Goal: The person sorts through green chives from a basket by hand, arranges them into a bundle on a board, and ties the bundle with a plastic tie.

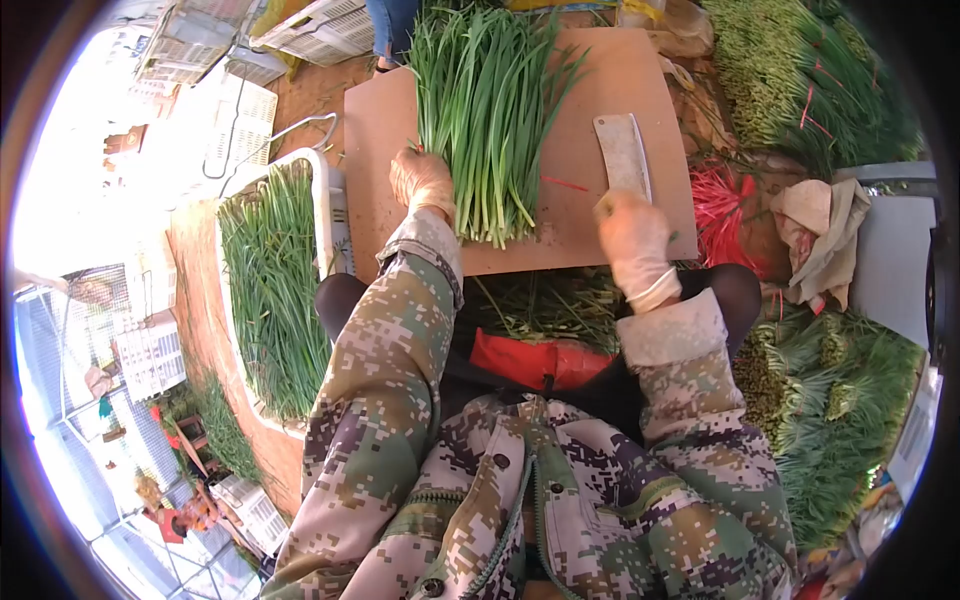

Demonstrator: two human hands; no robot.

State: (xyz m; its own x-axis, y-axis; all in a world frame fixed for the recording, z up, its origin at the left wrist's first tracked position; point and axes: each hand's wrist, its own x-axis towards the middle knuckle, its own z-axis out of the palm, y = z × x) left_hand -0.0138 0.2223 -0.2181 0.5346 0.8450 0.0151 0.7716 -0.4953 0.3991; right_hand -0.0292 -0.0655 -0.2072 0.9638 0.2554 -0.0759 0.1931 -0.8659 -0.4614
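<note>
A thick bundle of long green garlic chives [490,120] lies on a brown board [380,120], pale cut ends toward me. My left hand [421,182], gloved, is at the bundle's left edge, its fingers closed by a bit of red strip. Another end of red strip [565,184] shows on the bundle's right side; whatever joins the two is hidden under the chives. On the board's right part a cleaver [622,150] lies with its blade pointing away from me. My right hand [634,240], also gloved, is closed at the near end of the cleaver, covering its handle.
To the left stands a white crate [325,190] full of chives. A pile of red strips [722,215] and a crumpled cloth [820,235] lie to the right. Stacks of greens [850,420] fill the right side. Another person's leg [392,28] is beyond the board.
</note>
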